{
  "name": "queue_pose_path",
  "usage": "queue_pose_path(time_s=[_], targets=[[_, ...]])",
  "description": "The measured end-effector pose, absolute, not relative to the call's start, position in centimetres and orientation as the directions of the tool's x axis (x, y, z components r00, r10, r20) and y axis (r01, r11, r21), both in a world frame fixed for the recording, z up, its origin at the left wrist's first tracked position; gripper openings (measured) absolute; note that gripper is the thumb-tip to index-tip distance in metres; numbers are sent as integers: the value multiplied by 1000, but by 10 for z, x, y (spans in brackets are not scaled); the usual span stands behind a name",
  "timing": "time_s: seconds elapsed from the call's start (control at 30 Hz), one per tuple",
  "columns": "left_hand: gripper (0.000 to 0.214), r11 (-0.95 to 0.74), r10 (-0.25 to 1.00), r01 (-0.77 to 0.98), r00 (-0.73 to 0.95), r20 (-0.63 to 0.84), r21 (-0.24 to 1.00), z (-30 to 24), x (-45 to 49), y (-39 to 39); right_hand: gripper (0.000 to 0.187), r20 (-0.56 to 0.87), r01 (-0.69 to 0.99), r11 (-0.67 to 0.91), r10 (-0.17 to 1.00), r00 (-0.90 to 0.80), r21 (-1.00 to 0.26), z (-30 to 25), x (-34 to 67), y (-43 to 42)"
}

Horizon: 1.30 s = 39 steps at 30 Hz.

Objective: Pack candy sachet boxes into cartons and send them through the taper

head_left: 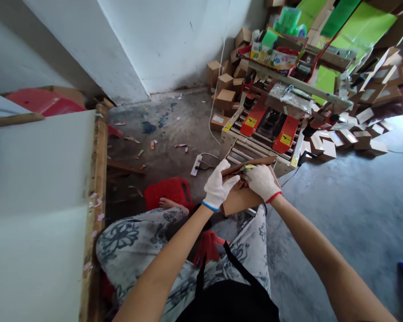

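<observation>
An open cardboard box (242,200) rests at the near end of a roller conveyor, in front of my knees. My left hand (217,187), in a white knitted glove with a blue cuff, is at the box's left side. Its fingers stretch forward and its thumb stands apart, over the opening. Reaching into the box from the right is my right hand (262,181), in a white glove with a red cuff. Its fingers curl down at a small yellow-green packet (247,167). Small reddish-brown items lie between the hands, partly hidden by the gloves and the raised far flap.
Beyond the box stands a carton-sealing machine (268,120) with red guide plates. Small cartons (225,99) pile up behind it and to its right. A power strip (196,165) and scattered packets lie on the floor. A red plastic stool (168,192) and a wood-edged white tabletop (43,201) are leftward.
</observation>
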<state>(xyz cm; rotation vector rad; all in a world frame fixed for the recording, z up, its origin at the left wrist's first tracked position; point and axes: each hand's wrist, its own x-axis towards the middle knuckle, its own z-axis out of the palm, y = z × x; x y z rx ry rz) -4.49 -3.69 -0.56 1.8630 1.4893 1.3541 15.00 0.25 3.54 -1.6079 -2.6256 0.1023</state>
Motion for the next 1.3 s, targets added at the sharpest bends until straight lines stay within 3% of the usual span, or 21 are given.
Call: queue_pose_path(time_s=[0.07,0.13,0.2,0.27,0.33,0.4,0.5,0.6,0.73,0.83,0.93,1.1,1.2,1.3], targets=[[75,-336,902,530,-55,427,778,-7,-44,-36,32,108,905,408,912,-396,-123,33,156,-7],[70,-314,908,549,-64,414,774,-6,-42,-36,39,290,923,304,929,-232,-235,28,165,-20],[62,-296,914,555,-72,399,778,-4,-40,-37,41,487,902,230,873,-26,-365,24,172,-32],[60,-269,923,557,-83,375,786,-1,-39,-37,41,582,881,285,813,-13,-378,22,173,-39],[62,-244,930,565,-94,355,788,2,-39,-37,40,530,861,414,821,-212,-297,23,168,-38],[62,-235,930,577,-100,353,782,2,-40,-37,37,353,848,479,852,-386,-228,26,160,-32],[61,-255,925,578,-88,370,775,2,-42,-36,37,134,902,402,914,-384,-155,29,148,-17],[61,-249,928,574,-89,361,780,1,-44,-36,33,70,923,364,931,-358,-122,28,141,-9],[58,-191,943,583,-115,312,790,2,-42,-38,34,126,938,325,942,-310,-123,29,141,-14],[55,-178,943,588,-127,308,789,3,-38,-38,43,413,950,245,899,-148,-194,31,145,-19],[57,-215,932,572,-122,341,792,2,-39,-38,58,599,921,307,793,-107,-241,28,150,-30],[78,-386,920,455,128,371,802,4,-58,-50,46,570,835,480,778,-264,-269,2,174,-77],[78,-360,927,555,301,222,750,8,-64,-68,31,494,745,613,749,-441,-264,-11,199,-90],[66,-284,945,699,319,70,656,13,-51,-88,29,432,703,661,731,-528,-260,-11,219,-66]])
